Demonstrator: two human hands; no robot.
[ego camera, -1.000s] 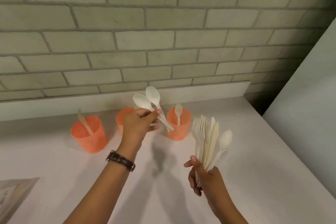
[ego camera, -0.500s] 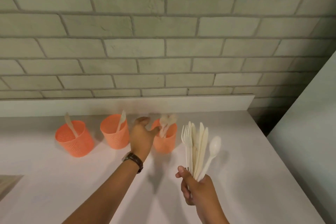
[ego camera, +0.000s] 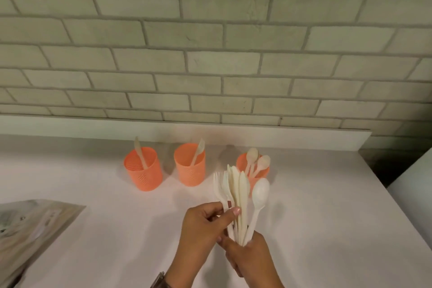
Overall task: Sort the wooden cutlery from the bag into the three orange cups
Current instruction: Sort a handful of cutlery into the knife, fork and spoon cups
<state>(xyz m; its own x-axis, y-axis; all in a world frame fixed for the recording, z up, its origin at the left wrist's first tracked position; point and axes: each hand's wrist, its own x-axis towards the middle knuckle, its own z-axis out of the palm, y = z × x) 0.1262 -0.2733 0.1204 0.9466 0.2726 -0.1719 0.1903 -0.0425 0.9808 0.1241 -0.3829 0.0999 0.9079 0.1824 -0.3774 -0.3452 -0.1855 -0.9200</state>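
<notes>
We've got a pale cutlery bunch (ego camera: 240,196) fanned before the right cup (ego camera: 261,174); right hand (ego camera: 253,257) clenched round its handles, left hand (ego camera: 205,224) fingers (ego camera: 235,211) pinching a fork.

No text, label, brand or number could be read anywhere. The printed bag (ego camera: 35,229) at the left edge carried a pale pattern too blurred to make out, and the three orange cups (ego camera: 143,170) showed only a mesh of small holes, no markings.
</notes>
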